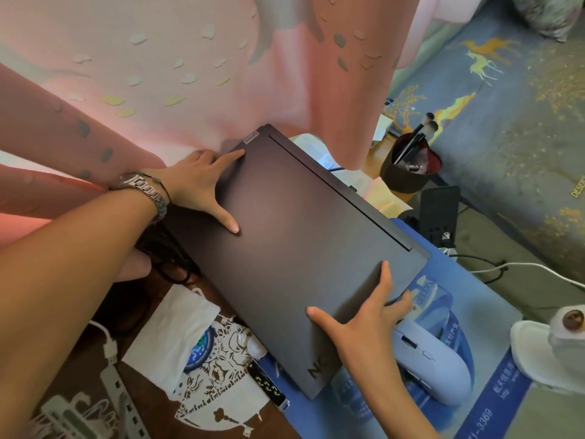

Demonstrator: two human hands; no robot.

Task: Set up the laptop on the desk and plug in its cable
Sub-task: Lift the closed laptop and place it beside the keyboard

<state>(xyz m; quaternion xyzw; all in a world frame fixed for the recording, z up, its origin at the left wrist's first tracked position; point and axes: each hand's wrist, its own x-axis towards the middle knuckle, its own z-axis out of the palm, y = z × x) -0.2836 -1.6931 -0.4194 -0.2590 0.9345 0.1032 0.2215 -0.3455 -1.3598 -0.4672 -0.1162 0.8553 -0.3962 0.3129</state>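
A dark grey laptop (pixel 300 236), lid closed, lies slantwise across the desk, partly over a blue mouse pad (pixel 493 384). My left hand (pixel 196 182), with a metal watch on the wrist, grips the laptop's far left edge, thumb flat on the lid. My right hand (pixel 364 315) holds the near right edge, fingers curled under it and thumb on top. A black cable (pixel 172 258) lies bunched on the desk under my left forearm, beside the laptop. I cannot tell whether the laptop rests fully on the desk.
A pale blue mouse (pixel 437 365) sits on the pad just right of my right hand. A white power strip (pixel 117 384) lies at the lower left. A dark brush pot (pixel 408 166), a black stand (pixel 440 213) and a white cable (pixel 538 269) are to the right. Pink curtains (pixel 221 58) hang behind.
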